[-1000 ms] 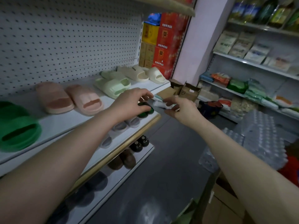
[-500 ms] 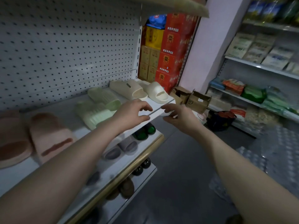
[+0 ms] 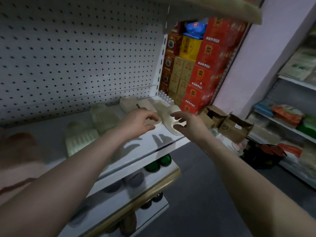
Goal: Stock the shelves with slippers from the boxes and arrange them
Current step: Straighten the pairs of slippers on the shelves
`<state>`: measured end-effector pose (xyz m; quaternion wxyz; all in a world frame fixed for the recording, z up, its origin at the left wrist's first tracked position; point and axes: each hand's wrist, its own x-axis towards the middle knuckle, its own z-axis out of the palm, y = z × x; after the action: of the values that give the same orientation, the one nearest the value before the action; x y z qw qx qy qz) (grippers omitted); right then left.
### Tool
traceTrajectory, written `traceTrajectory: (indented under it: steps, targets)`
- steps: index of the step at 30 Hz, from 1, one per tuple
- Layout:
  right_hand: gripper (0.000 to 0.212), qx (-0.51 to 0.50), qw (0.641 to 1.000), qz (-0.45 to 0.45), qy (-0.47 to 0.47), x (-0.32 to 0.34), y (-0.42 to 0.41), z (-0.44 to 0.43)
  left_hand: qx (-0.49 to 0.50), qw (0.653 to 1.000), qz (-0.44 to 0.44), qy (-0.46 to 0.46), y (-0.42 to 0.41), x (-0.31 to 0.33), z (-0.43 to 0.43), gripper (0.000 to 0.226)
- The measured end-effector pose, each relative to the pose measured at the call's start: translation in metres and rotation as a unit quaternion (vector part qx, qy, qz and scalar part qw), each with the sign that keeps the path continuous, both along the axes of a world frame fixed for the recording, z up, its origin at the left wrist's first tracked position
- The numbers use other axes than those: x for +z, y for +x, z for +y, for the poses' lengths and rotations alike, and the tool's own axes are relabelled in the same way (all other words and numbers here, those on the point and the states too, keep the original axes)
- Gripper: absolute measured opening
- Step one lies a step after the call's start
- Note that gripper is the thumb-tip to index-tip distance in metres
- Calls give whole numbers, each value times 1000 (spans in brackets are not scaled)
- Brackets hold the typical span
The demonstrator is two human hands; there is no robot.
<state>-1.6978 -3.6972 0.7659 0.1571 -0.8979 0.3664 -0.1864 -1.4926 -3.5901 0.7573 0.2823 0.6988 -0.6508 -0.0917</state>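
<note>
Slippers (image 3: 104,115) on white shelf (image 3: 49,135) (pegboard (image 3: 77,57) back), red cartons (image 3: 210,65) beyond, grey floor (image 3: 196,194)

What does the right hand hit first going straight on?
Right hand points at the outermost cream foam slipper on the white metal shelf; likely that first. Depth unclear; fingers may already touch.

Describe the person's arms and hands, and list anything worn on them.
Both arms are bare as far as the frame shows: no sleeve reaches the left forearm or the right forearm. The left hand and right hand wear no gloves, and no watch, bracelet or ring shows. The picture is dim and slightly blurred, so small marks could go unseen.
</note>
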Motion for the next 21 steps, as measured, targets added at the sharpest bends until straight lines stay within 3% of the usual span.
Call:
traceTrajectory:
  steps: [6, 13, 21]
  targets:
    - [55, 88, 995, 29, -49, -16, 18, -92, 138, 989, -30, -29, -9, -13, -48, 40]
    - [70, 89, 989, 109, -45, -42, 34, -132, 285, 956, -66, 9, -28, -46, -73, 63]
    - [71, 137, 981, 118, -76, -51, 34, -146, 337, 934, -100, 61, -32, -58, -108, 82]
